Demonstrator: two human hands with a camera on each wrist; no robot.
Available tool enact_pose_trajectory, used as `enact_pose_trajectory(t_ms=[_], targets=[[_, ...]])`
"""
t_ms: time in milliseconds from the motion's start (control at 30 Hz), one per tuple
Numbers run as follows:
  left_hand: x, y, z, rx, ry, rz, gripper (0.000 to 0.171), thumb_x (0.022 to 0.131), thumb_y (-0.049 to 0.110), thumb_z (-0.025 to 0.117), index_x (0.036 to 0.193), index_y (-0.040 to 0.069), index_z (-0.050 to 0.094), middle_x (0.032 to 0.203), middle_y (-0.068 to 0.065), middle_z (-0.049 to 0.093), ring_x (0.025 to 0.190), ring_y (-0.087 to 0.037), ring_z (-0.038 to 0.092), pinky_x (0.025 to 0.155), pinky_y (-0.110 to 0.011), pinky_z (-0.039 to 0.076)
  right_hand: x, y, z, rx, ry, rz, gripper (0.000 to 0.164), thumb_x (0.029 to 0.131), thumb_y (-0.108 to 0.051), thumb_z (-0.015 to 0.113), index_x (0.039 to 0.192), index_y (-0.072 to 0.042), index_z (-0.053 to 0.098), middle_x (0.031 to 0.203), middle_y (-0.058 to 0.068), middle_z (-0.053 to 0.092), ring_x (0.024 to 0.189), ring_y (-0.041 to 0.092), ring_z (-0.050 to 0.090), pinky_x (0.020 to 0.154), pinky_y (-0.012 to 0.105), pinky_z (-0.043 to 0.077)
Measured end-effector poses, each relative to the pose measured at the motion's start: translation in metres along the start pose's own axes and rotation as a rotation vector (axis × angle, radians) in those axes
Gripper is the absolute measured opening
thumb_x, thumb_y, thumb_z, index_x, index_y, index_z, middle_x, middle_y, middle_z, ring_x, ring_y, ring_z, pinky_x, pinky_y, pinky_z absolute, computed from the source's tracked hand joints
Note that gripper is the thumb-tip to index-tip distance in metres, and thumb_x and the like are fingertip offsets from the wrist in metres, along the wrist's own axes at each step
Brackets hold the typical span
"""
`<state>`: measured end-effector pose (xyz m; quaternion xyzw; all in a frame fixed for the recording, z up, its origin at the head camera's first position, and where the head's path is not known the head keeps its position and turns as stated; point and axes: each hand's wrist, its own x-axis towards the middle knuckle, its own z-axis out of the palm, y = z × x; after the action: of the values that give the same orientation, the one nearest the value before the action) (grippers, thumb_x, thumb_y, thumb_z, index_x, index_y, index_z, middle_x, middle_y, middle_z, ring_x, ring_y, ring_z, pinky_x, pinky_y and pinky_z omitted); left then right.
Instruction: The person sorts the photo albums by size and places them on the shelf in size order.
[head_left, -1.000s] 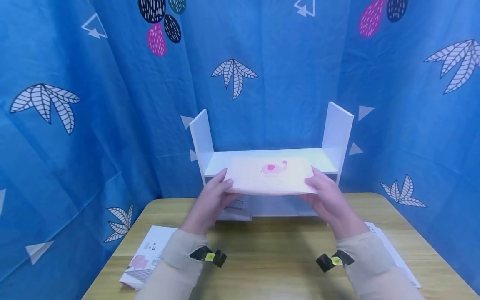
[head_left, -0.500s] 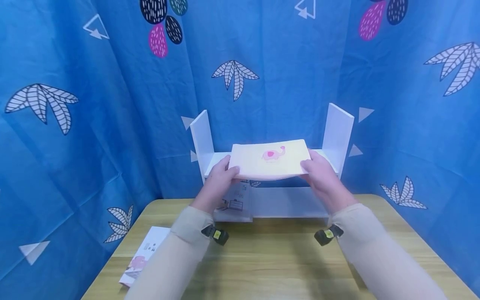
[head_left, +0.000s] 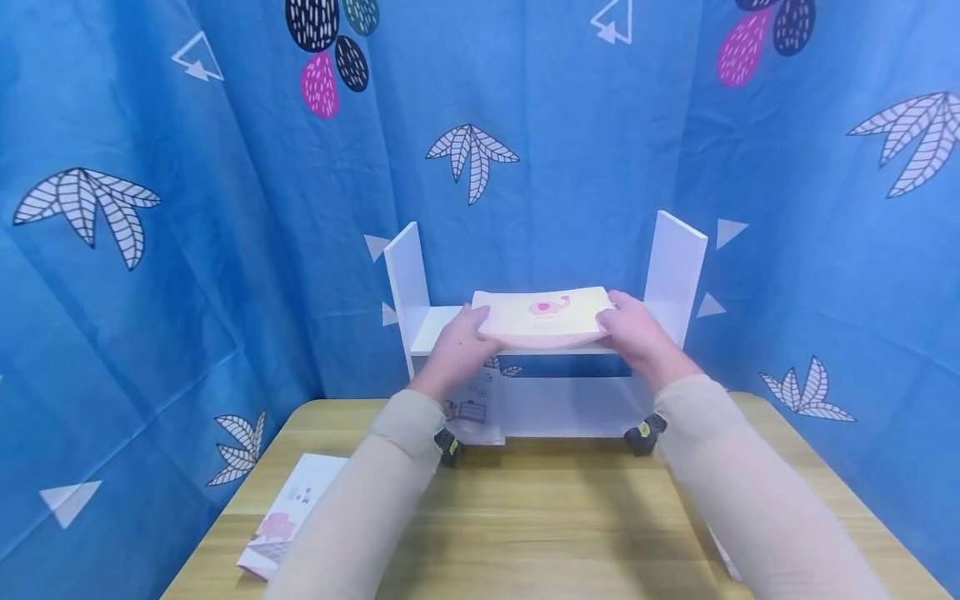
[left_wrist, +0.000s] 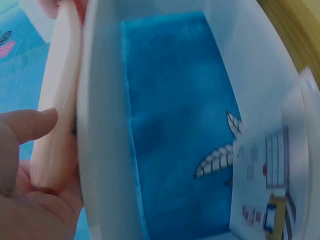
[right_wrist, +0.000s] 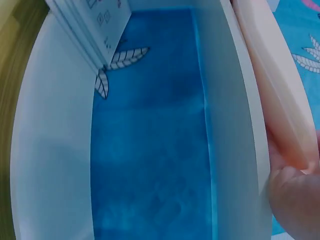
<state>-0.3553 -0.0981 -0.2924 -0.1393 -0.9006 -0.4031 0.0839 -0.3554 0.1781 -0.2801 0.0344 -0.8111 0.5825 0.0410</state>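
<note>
One flat, pale object (head_left: 536, 323); pink elephant (head_left: 549, 308) on top.

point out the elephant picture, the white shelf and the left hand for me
Elephant picture (head_left: 550, 308): head view, on the elephant's body.
White shelf (head_left: 567, 407): head view, on its lower board.
Left hand (head_left: 457, 346): head view, on its back.
</note>
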Motion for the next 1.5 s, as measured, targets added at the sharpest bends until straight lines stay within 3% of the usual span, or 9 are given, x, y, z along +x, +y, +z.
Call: enact_pose_trajectory(t_ms=[167,267,333,567,767,1133,1367,1500], targets=[[0.002,-0.007,-0.002,0.099,-0.006,0.008,0.064,0.097,0.035,0.065,0.155,0.016,0.044,0.165,-0.005,0.028,0.153,-0.024,0.018,0.121,-0.051,0.021,0.001,0.000,-0.003,-0.230,-0.027,0.008,0.069,0.102,-0.019,0.045,0.162,-0.004,0.014,0.167,0.019,0.016,0.146,0.041,0.021,0.119,0.063,0.017],[0.003,-0.010,-0.002,0.137,-0.022,0.002,0.064,0.099,0.037,0.065,0.156,0.018,0.042,0.166,-0.004,0.024,0.153,-0.026,0.020,0.120,-0.052,0.022,0.002,0.002,-0.002,-0.329,-0.026,-0.007,0.066,0.103,-0.022,0.045,0.162,-0.006,0.020,0.166,0.018,0.020,0.148,0.041,0.021,0.118,0.065,0.017],[0.003,-0.012,-0.002,0.174,-0.029,-0.001,0.065,0.099,0.039,0.065,0.157,0.020,0.040,0.167,-0.003,0.022,0.152,-0.027,0.020,0.120,-0.052,0.022,0.003,0.003,-0.001,-0.393,-0.014,-0.035,0.063,0.104,-0.024,0.044,0.161,-0.006,0.024,0.165,0.018,0.023,0.149,0.041,0.022,0.118,0.065,0.018],[0.005,-0.021,-0.001,0.397,0.025,0.122,0.063,0.101,0.049,0.058,0.154,0.016,0.046,0.162,-0.008,0.033,0.148,-0.029,0.030,0.120,-0.048,0.025,0.004,0.009,0.005,-0.628,0.041,-0.224,0.055,0.105,-0.024,0.037,0.155,0.002,0.036,0.157,0.024,0.037,0.146,0.042,0.030,0.118,0.059,0.025],[0.004,-0.025,0.003,0.452,0.026,0.143,0.063,0.103,0.051,0.052,0.156,0.019,0.041,0.164,-0.007,0.029,0.149,-0.030,0.029,0.120,-0.048,0.026,-0.001,0.017,0.006,-0.780,0.093,-0.260,0.053,0.105,-0.026,0.036,0.150,0.001,0.045,0.154,0.026,0.041,0.143,0.044,0.035,0.117,0.059,0.027],[-0.015,-0.040,0.015,0.349,0.183,0.230,0.058,0.101,0.037,0.059,0.153,0.015,0.045,0.162,-0.006,0.034,0.148,-0.027,0.032,0.119,-0.047,0.028,-0.006,0.035,0.003,-0.691,0.196,-0.312,0.048,0.104,-0.026,0.042,0.145,-0.006,0.055,0.149,0.018,0.050,0.140,0.039,0.041,0.114,0.059,0.032],[-0.034,-0.047,0.017,0.133,0.250,0.221,0.063,0.098,0.030,0.062,0.155,0.013,0.039,0.158,-0.003,0.040,0.146,-0.024,0.033,0.118,-0.049,0.030,-0.016,0.045,-0.002,-0.586,0.241,-0.314,0.047,0.104,-0.026,0.043,0.146,-0.011,0.055,0.152,0.013,0.049,0.142,0.037,0.039,0.113,0.062,0.032],[-0.049,-0.047,0.019,0.090,0.264,0.241,0.061,0.099,0.028,0.061,0.153,0.012,0.040,0.158,-0.005,0.039,0.146,-0.024,0.032,0.119,-0.049,0.029,-0.026,0.049,-0.006,-0.541,0.277,-0.361,0.044,0.105,-0.025,0.044,0.145,-0.011,0.057,0.150,0.014,0.050,0.141,0.039,0.040,0.111,0.064,0.033]])
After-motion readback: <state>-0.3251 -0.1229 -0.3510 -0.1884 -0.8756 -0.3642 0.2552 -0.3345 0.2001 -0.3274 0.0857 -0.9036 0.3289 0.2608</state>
